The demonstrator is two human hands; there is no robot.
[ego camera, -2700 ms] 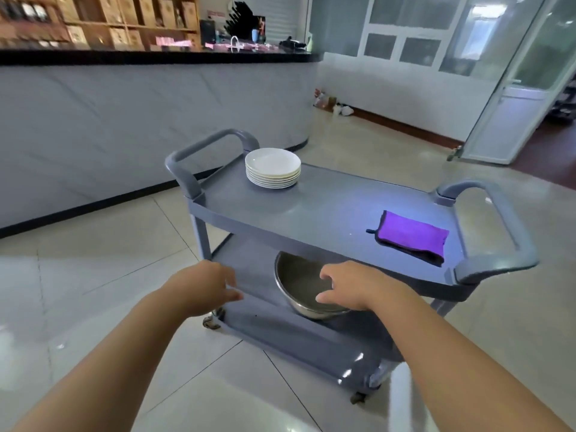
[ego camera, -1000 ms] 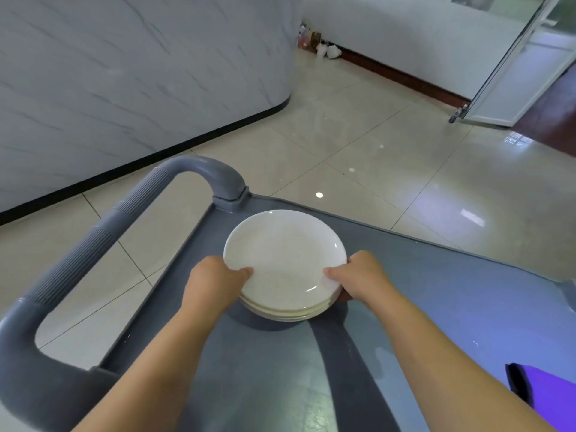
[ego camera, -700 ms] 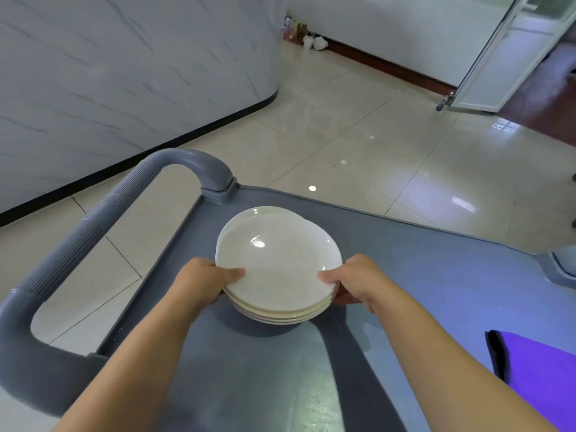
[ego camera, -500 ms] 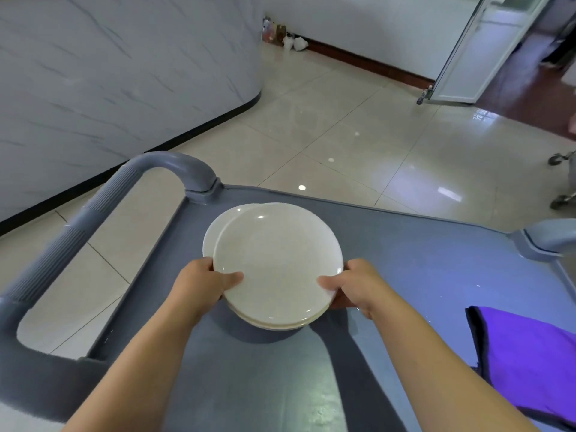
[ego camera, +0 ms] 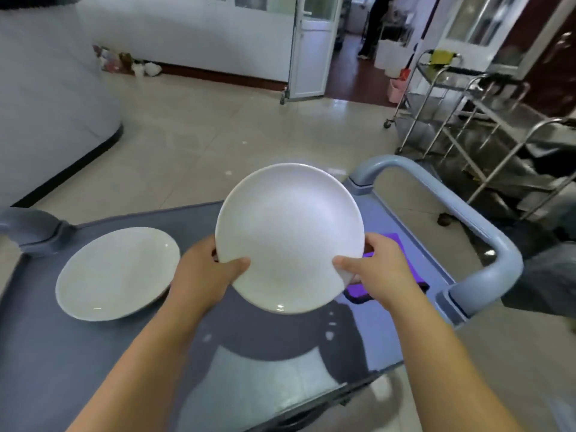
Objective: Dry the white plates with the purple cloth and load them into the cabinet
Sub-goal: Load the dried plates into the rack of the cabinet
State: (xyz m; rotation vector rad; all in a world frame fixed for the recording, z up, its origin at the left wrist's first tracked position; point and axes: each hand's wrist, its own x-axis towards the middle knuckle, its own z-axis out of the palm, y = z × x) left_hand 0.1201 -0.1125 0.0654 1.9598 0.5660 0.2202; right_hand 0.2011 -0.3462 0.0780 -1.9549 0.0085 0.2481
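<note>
A white plate [ego camera: 290,235] is lifted above the grey cart top [ego camera: 93,353], tilted toward me. My left hand [ego camera: 208,269] grips its left rim with the thumb on the face. My right hand [ego camera: 371,266] grips the right rim the same way. The stack of remaining white plates [ego camera: 115,272] rests on the cart at the left. The purple cloth [ego camera: 361,288] lies on the cart under my right hand, mostly hidden by the hand and the plate.
The cart's grey handle [ego camera: 461,219] curves at the right, another handle end [ego camera: 34,229] at the left. Metal trolleys [ego camera: 473,120] stand at the right. A curved white counter wall [ego camera: 46,104] is at the left, an open door [ego camera: 311,48] beyond.
Both hands lifted the top plate off the stack and carried it right, over the cloth. My view swung right, so the stack now sits at the left.
</note>
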